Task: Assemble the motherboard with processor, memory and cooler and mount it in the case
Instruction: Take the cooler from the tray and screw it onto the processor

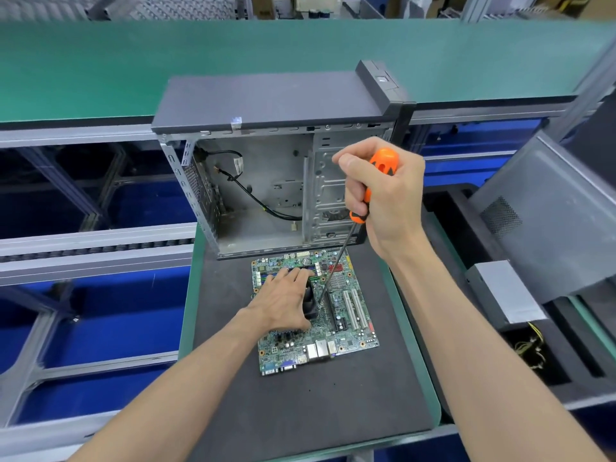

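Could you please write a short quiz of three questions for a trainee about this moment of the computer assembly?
1. True or false: the motherboard is already mounted inside the case.
2. Which hand holds the screwdriver? A) left hand B) right hand C) neither
3. Fill in: the left hand rests on the black ____ on the board, beside the screwdriver's tip.

Key
1. False: the board lies on the dark mat in front of the open case.
2. B: its grip is closed round the orange handle.
3. cooler
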Demonstrator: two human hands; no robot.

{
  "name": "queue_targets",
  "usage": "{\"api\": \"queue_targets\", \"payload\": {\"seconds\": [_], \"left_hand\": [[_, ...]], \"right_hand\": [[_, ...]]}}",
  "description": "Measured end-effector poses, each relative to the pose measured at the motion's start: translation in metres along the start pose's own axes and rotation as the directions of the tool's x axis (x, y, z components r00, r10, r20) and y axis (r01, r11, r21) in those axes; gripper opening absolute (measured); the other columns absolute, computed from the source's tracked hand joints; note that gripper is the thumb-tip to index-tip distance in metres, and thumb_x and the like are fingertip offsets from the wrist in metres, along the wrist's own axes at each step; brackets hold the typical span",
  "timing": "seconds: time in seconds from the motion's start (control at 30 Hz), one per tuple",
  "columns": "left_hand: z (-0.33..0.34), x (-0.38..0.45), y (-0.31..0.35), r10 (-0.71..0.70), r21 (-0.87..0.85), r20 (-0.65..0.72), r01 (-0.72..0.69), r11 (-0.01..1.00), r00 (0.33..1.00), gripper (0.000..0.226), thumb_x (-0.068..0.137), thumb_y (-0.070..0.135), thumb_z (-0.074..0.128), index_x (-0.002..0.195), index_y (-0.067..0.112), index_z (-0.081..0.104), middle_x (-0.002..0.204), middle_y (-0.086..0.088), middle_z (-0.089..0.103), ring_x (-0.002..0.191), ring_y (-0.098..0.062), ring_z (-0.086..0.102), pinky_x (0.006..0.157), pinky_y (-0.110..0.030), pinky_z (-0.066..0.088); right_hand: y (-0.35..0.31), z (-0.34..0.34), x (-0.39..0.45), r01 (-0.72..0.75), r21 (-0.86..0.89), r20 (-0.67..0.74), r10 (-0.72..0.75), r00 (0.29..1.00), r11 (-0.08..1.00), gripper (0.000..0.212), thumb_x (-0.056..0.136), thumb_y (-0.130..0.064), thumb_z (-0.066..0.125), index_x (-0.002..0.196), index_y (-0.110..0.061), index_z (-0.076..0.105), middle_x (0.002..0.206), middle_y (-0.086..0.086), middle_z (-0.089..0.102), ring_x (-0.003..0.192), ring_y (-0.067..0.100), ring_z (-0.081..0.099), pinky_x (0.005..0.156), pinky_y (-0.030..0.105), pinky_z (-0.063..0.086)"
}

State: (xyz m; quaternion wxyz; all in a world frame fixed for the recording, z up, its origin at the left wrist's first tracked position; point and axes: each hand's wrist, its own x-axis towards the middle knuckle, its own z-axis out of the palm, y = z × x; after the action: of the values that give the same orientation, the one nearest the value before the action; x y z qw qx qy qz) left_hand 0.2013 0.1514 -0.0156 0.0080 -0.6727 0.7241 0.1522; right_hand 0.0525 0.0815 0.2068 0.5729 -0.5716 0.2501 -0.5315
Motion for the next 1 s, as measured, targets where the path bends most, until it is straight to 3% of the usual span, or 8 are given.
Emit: {"api": "queue_targets", "payload": {"seconds": [0.1,0.17,0.23,0.3,0.5,0.77,0.87,1.0], "left_hand": [[-0.016,-0.005,-0.005,-0.009,-0.269,0.088,0.032,0.963,0.996,0.112,0.055,0.07,0.067,0.149,0.024,0.029,0.136,0.004,0.043,0.123,-0.018,0.037,0.104,-0.038,0.037],[-0.023,-0.014,-0.019,-0.082,-0.559,0.064,0.103,0.823,0.995,0.078,0.071,0.051,0.072,0.141,0.028,0.046,0.134,0.009,0.048,0.122,-0.01,0.04,0.099,-0.028,0.036],[-0.022,-0.027,-0.04,-0.265,-0.71,-0.041,0.158,0.686,0.963,0.034,0.085,0.014,0.066,0.116,0.028,0.065,0.123,0.01,0.061,0.109,-0.007,0.053,0.092,-0.02,0.042],[-0.016,-0.04,-0.055,-0.363,-0.703,-0.043,0.23,0.673,0.931,0.036,0.086,-0.004,0.059,0.101,0.027,0.067,0.111,0.005,0.069,0.099,-0.01,0.062,0.091,-0.021,0.048],[0.008,-0.038,-0.059,-0.316,-0.433,-0.006,0.283,0.856,0.949,0.041,0.091,0.022,0.07,0.131,0.012,0.063,0.128,-0.009,0.065,0.125,-0.027,0.05,0.104,-0.032,0.04],[0.021,-0.034,-0.062,-0.396,-0.491,-0.082,0.309,0.815,0.915,0.034,0.091,0.026,0.071,0.123,0.013,0.069,0.128,-0.012,0.063,0.121,-0.025,0.054,0.103,-0.029,0.041],[0.02,-0.034,-0.063,-0.401,-0.503,-0.07,0.315,0.805,0.913,0.025,0.088,0.023,0.075,0.111,0.012,0.073,0.116,-0.01,0.064,0.109,-0.024,0.06,0.09,-0.021,0.044],[0.016,-0.043,-0.061,-0.428,-0.684,-0.117,0.24,0.689,0.896,0.027,0.075,0.015,0.079,0.097,0.027,0.069,0.096,0.012,0.073,0.089,-0.009,0.067,0.079,-0.022,0.052]], "right_hand": [[-0.014,0.001,0.008,0.041,0.033,-0.031,-0.04,0.999,0.999,0.012,0.082,-0.004,0.067,0.073,0.004,0.062,0.047,0.006,0.04,0.04,0.018,0.027,0.043,0.024,0.025],[-0.022,0.003,0.014,0.072,0.089,-0.059,-0.067,0.996,0.993,0.021,0.085,-0.006,0.066,0.065,-0.005,0.059,0.048,0.004,0.04,0.039,0.016,0.027,0.043,0.022,0.025],[-0.027,0.01,0.018,0.094,0.17,-0.068,-0.084,0.994,0.981,0.036,0.089,-0.009,0.065,0.058,-0.01,0.046,0.049,0.003,0.038,0.039,0.016,0.026,0.043,0.021,0.024],[-0.026,0.023,0.02,0.102,0.219,-0.064,-0.09,0.994,0.97,0.043,0.091,-0.011,0.063,0.06,-0.01,0.034,0.047,0.002,0.034,0.038,0.016,0.023,0.043,0.021,0.022],[-0.004,0.059,0.016,0.03,0.218,-0.012,-0.028,1.0,0.975,0.043,0.09,-0.011,0.062,0.058,-0.012,0.034,0.043,0.001,0.032,0.036,0.013,0.021,0.045,0.019,0.023],[0.018,0.074,0.012,-0.035,0.181,0.006,0.035,0.999,0.983,0.045,0.089,-0.011,0.062,0.055,-0.013,0.033,0.041,0.001,0.031,0.036,0.013,0.02,0.045,0.016,0.023],[0.023,0.076,0.011,-0.05,0.162,0.007,0.05,0.999,0.986,0.045,0.089,-0.01,0.062,0.055,-0.011,0.032,0.041,0.001,0.031,0.037,0.013,0.021,0.044,0.017,0.023],[0.026,0.077,0.01,-0.059,0.174,0.009,0.058,0.998,0.983,0.045,0.088,-0.009,0.062,0.057,-0.01,0.03,0.043,0.001,0.031,0.037,0.014,0.022,0.044,0.018,0.023]]}}
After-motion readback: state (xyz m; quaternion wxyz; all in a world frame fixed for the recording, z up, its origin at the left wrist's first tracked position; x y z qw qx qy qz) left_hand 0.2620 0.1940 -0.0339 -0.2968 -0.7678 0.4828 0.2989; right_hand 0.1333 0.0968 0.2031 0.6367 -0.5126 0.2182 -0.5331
